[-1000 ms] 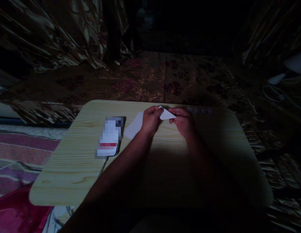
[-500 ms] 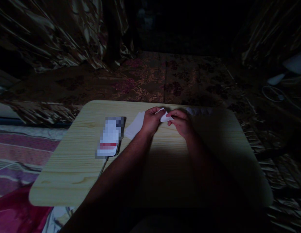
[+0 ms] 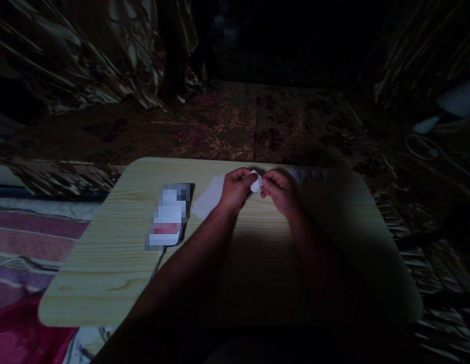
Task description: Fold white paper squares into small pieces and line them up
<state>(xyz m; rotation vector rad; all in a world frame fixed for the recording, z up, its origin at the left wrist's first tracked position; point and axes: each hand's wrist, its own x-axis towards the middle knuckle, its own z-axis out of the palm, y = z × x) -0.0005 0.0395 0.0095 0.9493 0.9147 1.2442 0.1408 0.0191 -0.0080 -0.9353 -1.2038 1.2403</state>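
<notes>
A small folded piece of white paper (image 3: 255,182) is held just above the far part of the wooden table (image 3: 105,263). My left hand (image 3: 237,188) is closed on it, thumb on top. At its other side, my right hand (image 3: 279,189) pinches the paper's edge between closed fingertips. A stack of white paper sheets (image 3: 210,197) lies left of my left hand, partly behind it. Beyond my right hand, several small whitish pieces (image 3: 308,174) sit in a row in the shadow; their exact shape is hard to make out.
A phone with a blurred-out screen (image 3: 168,215) lies on the table's left side, a cable (image 3: 158,263) running from its lower end. Behind the table stands a surface covered in patterned cloth (image 3: 227,126). Striped bedding (image 3: 37,237) is at left, a white cable (image 3: 420,146) at far right.
The paper's pointed flap on the right has been folded in, so the piece looks smaller and rounder. My hands have stayed in nearly the same place; the view has shifted slightly.
</notes>
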